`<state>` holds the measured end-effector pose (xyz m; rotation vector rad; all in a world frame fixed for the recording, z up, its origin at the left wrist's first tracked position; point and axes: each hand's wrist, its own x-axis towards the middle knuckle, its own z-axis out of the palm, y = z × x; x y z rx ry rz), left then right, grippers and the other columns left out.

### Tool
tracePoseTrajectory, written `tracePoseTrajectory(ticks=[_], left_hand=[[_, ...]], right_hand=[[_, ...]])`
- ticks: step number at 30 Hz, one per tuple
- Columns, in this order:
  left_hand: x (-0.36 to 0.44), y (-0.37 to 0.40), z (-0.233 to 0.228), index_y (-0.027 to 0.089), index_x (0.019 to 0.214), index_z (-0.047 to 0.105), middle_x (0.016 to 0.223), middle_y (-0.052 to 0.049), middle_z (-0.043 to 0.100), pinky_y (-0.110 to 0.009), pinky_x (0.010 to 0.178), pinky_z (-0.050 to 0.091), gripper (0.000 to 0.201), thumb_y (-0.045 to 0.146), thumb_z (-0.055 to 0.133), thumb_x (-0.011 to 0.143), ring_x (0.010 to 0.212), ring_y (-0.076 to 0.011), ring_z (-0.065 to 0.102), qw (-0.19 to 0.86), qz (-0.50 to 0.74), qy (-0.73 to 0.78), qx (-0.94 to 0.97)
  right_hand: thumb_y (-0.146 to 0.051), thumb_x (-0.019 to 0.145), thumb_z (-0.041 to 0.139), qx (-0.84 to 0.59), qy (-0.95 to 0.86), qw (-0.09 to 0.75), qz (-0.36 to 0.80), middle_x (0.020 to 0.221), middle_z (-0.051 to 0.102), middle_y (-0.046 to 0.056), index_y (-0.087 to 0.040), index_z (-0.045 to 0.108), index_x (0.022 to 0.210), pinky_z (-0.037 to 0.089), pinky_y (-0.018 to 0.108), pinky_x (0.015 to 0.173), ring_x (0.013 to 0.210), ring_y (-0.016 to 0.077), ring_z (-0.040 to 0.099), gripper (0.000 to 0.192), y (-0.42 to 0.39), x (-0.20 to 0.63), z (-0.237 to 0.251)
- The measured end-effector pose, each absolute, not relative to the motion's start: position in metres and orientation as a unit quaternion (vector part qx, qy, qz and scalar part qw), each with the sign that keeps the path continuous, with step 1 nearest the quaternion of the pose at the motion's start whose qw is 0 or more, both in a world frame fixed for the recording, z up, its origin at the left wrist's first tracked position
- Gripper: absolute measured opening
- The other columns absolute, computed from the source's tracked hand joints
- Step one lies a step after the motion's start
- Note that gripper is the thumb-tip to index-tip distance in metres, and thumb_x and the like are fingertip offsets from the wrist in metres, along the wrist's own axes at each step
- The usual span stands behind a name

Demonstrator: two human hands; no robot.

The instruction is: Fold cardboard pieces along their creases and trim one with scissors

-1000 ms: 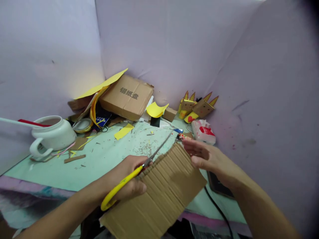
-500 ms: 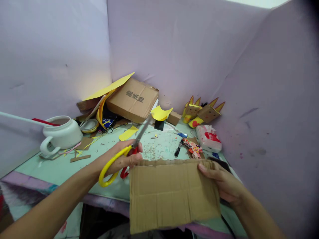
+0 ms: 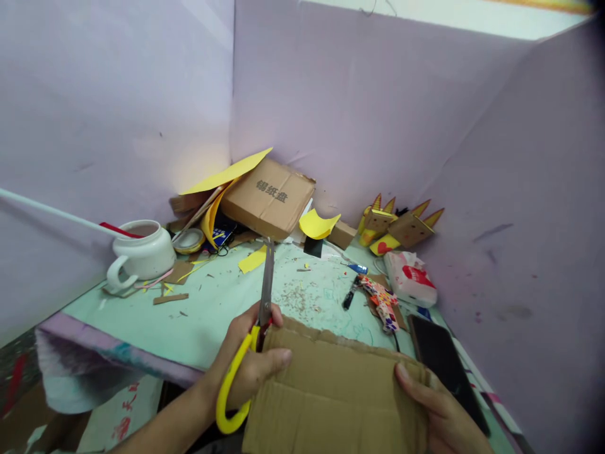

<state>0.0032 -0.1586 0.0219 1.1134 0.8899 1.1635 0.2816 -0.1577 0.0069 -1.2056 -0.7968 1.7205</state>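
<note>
A creased brown piece of cardboard [image 3: 338, 394] with a ragged top edge is held between my hands, low in front of me. My left hand [image 3: 253, 369] is closed around scissors [image 3: 267, 284] with a yellow loop, blades pointing away from me and upward. The same hand pinches the cardboard's left edge, its thumb on the near face. At the other side, my right hand [image 3: 437, 397] grips the right edge, thumb in front and fingers hidden behind. The bottom of the cardboard runs out of view.
A smartphone [image 3: 449, 372] lies right of the cardboard on the pale green table [image 3: 198, 334]. Behind are a white mug [image 3: 146, 252], a cardboard box [image 3: 269, 198], curved yellow paper [image 3: 319, 224], a tissue pack [image 3: 411, 277], cardboard puppets [image 3: 401, 228], patterned fabric [image 3: 380, 299] and scattered scraps.
The cardboard and both hands have moved lower in view. My left hand has turned the scissors more upright and its thumb now rests over the cardboard. The view has shifted, uncovering the phone.
</note>
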Motion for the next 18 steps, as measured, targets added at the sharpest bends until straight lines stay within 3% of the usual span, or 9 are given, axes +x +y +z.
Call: tracePoseTrajectory(ticks=[3,6,10,12,15,16,18], left_hand=[[0.000,-0.161,0.021,0.023,0.084,0.043,0.068,0.004,0.053,-0.024,0.052,0.036,0.032,0.030,0.069,0.067,0.061,-0.0137,0.051,0.552,0.493,0.419,0.526],[-0.003,-0.162,0.021,0.023,0.082,0.043,0.068,0.003,0.054,-0.024,0.052,0.035,0.031,0.030,0.068,0.066,0.061,-0.0147,0.052,0.531,0.487,0.422,0.551],[-0.001,-0.161,0.025,0.023,0.080,0.043,0.062,0.006,0.047,-0.023,0.049,0.032,0.029,0.029,0.067,0.065,0.055,-0.0115,0.044,0.549,0.471,0.399,0.563],[0.003,-0.161,0.028,0.023,0.080,0.043,0.062,0.006,0.044,-0.022,0.049,0.031,0.028,0.028,0.066,0.065,0.055,-0.0107,0.041,0.555,0.464,0.390,0.570],[0.011,-0.161,0.034,0.023,0.080,0.044,0.063,0.006,0.043,-0.021,0.049,0.031,0.026,0.027,0.065,0.066,0.056,-0.0101,0.038,0.556,0.455,0.381,0.582],[0.014,-0.162,0.036,0.023,0.080,0.044,0.063,0.007,0.043,-0.021,0.049,0.031,0.026,0.026,0.065,0.066,0.056,-0.0099,0.037,0.555,0.453,0.378,0.587],[0.016,-0.162,0.041,0.023,0.081,0.044,0.063,0.007,0.043,-0.021,0.049,0.031,0.026,0.027,0.066,0.068,0.055,-0.0096,0.036,0.550,0.449,0.371,0.599]], right_hand=[[-0.043,0.064,0.075,-0.522,-0.361,0.420,0.649,0.088,0.074,0.012,-0.019,0.074,0.087,0.051,0.044,0.082,0.089,0.0327,0.067,0.033,-0.158,0.288,0.006],[-0.046,0.064,0.075,-0.569,-0.452,0.376,0.575,0.101,0.071,0.013,-0.022,0.070,0.100,0.048,0.048,0.088,0.098,0.0349,0.064,0.044,-0.153,0.301,0.019],[-0.048,0.055,0.079,-0.626,-0.583,0.356,0.377,0.127,0.059,0.009,-0.028,0.066,0.110,0.027,0.055,0.106,0.123,0.0375,0.044,0.060,-0.152,0.295,0.057],[-0.049,0.056,0.077,-0.615,-0.636,0.343,0.315,0.128,0.057,0.008,-0.029,0.065,0.113,0.023,0.054,0.108,0.126,0.0374,0.041,0.061,-0.156,0.273,0.074],[-0.044,0.058,0.077,-0.558,-0.693,0.295,0.348,0.125,0.059,0.009,-0.028,0.057,0.123,0.041,0.049,0.094,0.111,0.0343,0.053,0.070,-0.160,0.229,0.085],[-0.039,0.054,0.079,-0.545,-0.718,0.246,0.356,0.115,0.064,0.009,-0.027,0.061,0.118,0.046,0.045,0.086,0.099,0.0316,0.059,0.067,-0.160,0.215,0.086],[-0.027,0.054,0.078,-0.541,-0.735,0.192,0.361,0.076,0.068,0.003,-0.024,0.070,0.081,0.048,0.033,0.064,0.068,0.0221,0.059,0.028,-0.156,0.196,0.087]])
